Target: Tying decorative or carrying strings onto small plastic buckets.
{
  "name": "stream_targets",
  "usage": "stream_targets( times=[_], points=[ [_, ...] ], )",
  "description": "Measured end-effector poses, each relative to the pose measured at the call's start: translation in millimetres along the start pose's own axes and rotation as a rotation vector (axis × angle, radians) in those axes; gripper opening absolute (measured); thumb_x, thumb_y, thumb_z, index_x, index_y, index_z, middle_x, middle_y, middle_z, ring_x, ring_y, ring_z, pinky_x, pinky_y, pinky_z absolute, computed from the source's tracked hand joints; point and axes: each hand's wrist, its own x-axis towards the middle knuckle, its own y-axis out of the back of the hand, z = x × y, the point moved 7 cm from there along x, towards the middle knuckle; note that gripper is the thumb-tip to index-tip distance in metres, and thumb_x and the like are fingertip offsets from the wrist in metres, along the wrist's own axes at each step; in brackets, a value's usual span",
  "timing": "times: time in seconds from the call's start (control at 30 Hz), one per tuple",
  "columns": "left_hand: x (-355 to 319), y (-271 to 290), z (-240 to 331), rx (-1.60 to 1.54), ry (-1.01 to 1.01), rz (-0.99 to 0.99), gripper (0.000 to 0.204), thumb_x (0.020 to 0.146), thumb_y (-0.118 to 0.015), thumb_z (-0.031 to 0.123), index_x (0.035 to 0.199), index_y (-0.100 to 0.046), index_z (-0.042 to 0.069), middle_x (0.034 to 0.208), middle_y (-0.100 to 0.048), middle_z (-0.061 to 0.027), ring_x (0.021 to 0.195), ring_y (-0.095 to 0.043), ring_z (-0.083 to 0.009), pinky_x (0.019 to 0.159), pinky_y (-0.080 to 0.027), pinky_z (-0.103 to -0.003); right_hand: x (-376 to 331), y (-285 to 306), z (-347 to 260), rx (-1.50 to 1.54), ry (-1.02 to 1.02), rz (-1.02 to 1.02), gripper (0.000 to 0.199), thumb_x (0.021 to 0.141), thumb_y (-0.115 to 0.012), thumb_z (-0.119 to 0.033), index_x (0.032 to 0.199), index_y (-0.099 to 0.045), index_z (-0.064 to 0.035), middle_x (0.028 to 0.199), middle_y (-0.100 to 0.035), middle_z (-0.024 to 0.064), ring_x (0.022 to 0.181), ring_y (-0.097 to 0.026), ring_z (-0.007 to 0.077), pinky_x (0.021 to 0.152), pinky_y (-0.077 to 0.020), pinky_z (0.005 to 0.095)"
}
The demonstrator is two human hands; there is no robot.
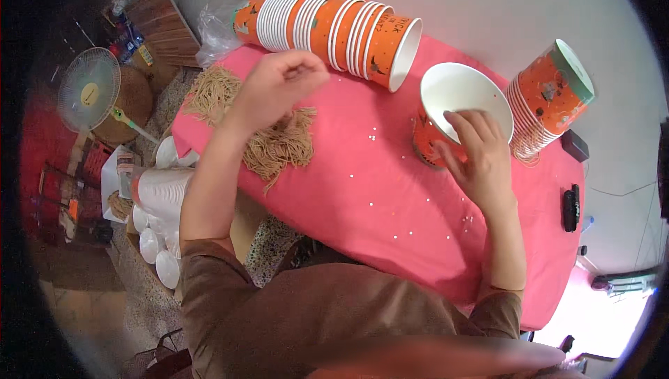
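pink cloth (362, 191) covers our table and fills most of the view, dotted with tiny white specks, with a pale wall behind it and a speckled floor to our left. down on that floor stands a small fan (89, 93) with a pale blue guard, next to a wooden board and some clutter.

across the far edge of the table lies a long nested row of orange paper cups (327, 30) on its side, white rims showing, its open end facing right. a shorter stack of the same cups (547, 96) lies tilted at the right edge. their printed designs are dark shapes on orange. a heap of tan shredded paper (279, 138) sits on the cloth at the left.

one single orange cup (453, 110) stands upright near the table's middle right, white inside. our right hand (481, 159) grips its near rim, fingers hooked over the edge. our left hand (279, 86) hovers above the shreds, fingertips pinched together; we cannot tell whether anything is between them. two small black objects (571, 205) lie at the right edge.
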Motion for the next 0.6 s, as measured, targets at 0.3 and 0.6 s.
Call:
stream_targets(
  times=[0.3,0.6],
  points=[
    [-9.2,-90.6,70.5,-0.172,-0.214,-0.27,0.007,0.084,-0.066,0.002,0.09,-0.065,0.0,0.081,-0.061,0.0024,0.076,-0.055,-0.0037,0.067,-0.045,-0.019,-16.6,-24.5,-17.8,1.348,-0.571,-0.031,0.019,0.089,-0.063,-0.006,0.107,-0.06,-0.0011,0.087,-0.061,0.0019,0.071,-0.055,0.0039,0.058,-0.0446,0.0206],
    [-19.5,-30.4,22.2,-0.042,-0.263,0.103,0.007,0.087,-0.063,0.006,0.086,-0.063,-0.001,0.076,-0.06,0.0029,0.071,-0.054,-0.0039,0.065,-0.045,-0.02,-27.5,-13.7,27.5,1.081,-0.637,-0.404,0.02,0.095,-0.057,-0.014,0.083,-0.065,-0.0001,0.064,-0.059,-0.0009,0.052,-0.05,0.0035,0.047,-0.04,0.0199]
  ],
)
